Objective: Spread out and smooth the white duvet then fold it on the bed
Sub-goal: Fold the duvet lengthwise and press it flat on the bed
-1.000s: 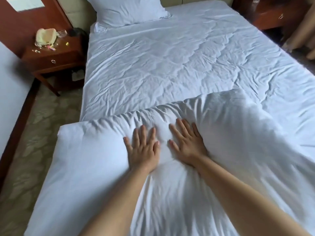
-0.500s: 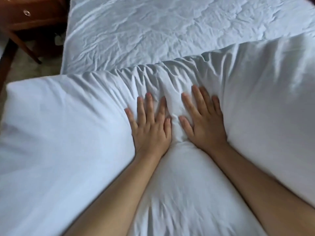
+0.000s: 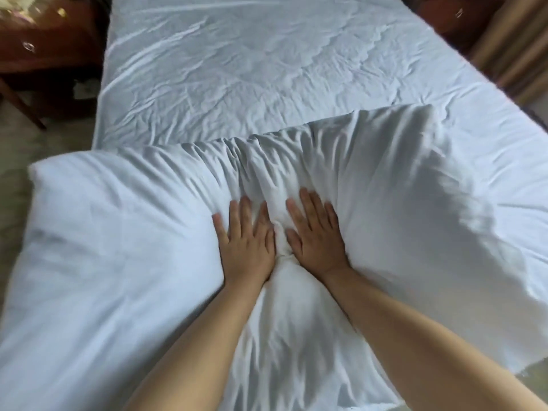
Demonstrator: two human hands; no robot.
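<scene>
The white duvet point(image 3: 118, 247) lies folded into a thick puffy band across the foot of the bed point(image 3: 252, 69), its left end hanging past the mattress edge. My left hand point(image 3: 244, 241) and my right hand point(image 3: 315, 235) press flat on its middle, side by side, fingers spread and pointing away from me. A bunched ridge of fabric stands up between the two hands, and creases fan out from them toward the far fold. Neither hand grips any cloth.
Beyond the duvet the wrinkled white sheet covers the mattress. A dark wooden nightstand point(image 3: 44, 48) stands at the upper left beside the bed, over patterned floor point(image 3: 17, 143). Wooden furniture and a curtain point(image 3: 510, 54) border the bed's right side.
Both hands stay pressed flat on the duvet's middle. The view tilted down and closer half a second ago, then lifted again to show more of the bed; the ridge between the hands grew more pinched.
</scene>
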